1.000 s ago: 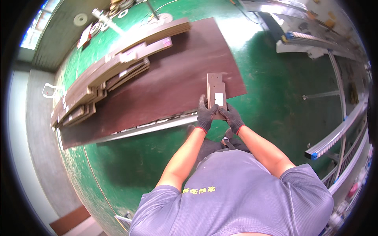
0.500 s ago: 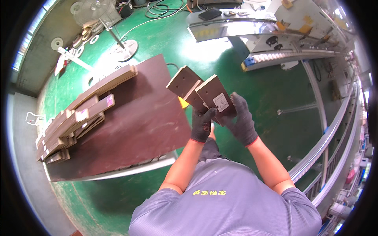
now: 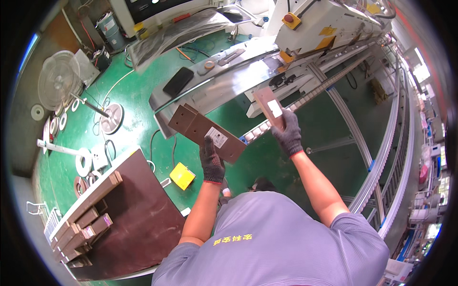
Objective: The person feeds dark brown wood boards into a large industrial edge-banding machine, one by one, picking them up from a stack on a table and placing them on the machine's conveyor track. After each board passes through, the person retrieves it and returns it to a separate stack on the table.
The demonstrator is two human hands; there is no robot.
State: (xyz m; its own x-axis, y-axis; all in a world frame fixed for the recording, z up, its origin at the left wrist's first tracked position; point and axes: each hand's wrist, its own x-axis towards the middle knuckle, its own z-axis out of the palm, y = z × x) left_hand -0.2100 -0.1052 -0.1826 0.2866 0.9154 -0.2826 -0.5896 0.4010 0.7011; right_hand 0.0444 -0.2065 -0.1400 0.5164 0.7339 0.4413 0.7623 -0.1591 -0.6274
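Flat, smooth boards are held in dark knitted gloves [image 3: 213,172] above a glossy green floor [image 3: 138,102]. The brown stack [image 3: 200,126] is grasped by the left hand [image 3: 213,162], above and to the right of the boxy yellow object [image 3: 182,176]; the small brown board [image 3: 264,98] is grasped by the right hand [image 3: 289,133], farther to the right of the yellow object. To the left of that object, long planks [image 3: 83,229] are piled on the dull brown bench [image 3: 143,209]. The fingers beneath the brown stack are hidden, and the near end of the small brown board is covered by the glove. Whether it is a single layer cannot be told. The brown stack is rectangular, stepped toward its far end and pierced by small holes; a white label [image 3: 217,137] is stuck on top.
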